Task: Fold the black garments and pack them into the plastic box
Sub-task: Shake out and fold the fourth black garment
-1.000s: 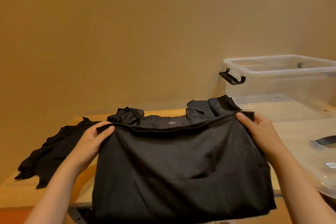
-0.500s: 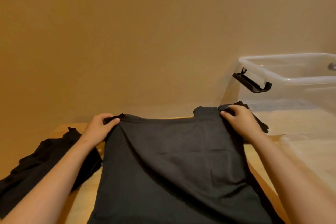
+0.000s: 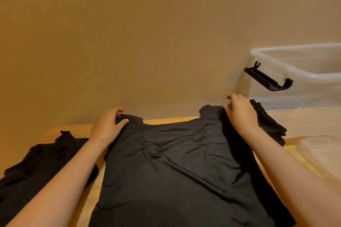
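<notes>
The left hand (image 3: 108,127) and right hand (image 3: 241,112) each pinch a top corner of the black shirt (image 3: 175,167) on the desk (image 3: 166,120); its hem runs off-frame; the plastic box (image 3: 295,64) is cut off at right.

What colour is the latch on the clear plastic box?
Black hinged plastic latch, clearest in head view.
</notes>
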### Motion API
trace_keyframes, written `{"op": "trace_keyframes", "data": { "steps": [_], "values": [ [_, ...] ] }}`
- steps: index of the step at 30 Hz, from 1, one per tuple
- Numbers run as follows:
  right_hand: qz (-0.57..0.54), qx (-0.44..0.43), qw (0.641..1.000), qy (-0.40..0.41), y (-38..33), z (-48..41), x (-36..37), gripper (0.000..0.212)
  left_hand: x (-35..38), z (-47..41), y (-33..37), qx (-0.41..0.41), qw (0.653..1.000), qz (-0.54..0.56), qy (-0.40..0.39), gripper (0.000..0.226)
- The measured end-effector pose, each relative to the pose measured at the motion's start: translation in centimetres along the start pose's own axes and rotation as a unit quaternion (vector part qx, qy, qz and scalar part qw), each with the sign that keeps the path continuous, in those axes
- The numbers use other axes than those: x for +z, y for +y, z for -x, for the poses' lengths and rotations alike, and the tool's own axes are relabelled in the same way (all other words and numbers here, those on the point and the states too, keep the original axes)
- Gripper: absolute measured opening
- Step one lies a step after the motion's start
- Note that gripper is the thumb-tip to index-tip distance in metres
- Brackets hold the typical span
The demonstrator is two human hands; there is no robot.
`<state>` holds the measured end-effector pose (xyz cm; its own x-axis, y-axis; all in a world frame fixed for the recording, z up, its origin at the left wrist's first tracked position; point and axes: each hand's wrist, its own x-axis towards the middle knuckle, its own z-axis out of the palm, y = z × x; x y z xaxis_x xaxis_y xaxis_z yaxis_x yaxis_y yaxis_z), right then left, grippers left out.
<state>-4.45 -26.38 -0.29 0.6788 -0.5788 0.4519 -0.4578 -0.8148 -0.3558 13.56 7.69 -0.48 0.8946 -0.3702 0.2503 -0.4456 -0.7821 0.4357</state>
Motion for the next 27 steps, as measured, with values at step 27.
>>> {"op": "trace_keyframes", "data": {
  "steps": [27],
  "values": [
    [0.040,-0.292,0.928,-0.228,-2.8,30.9,-7.2,0.077,-1.4,31.0,1.7,0.209,0.949,-0.155,-0.177,0.076]
  ]
}}
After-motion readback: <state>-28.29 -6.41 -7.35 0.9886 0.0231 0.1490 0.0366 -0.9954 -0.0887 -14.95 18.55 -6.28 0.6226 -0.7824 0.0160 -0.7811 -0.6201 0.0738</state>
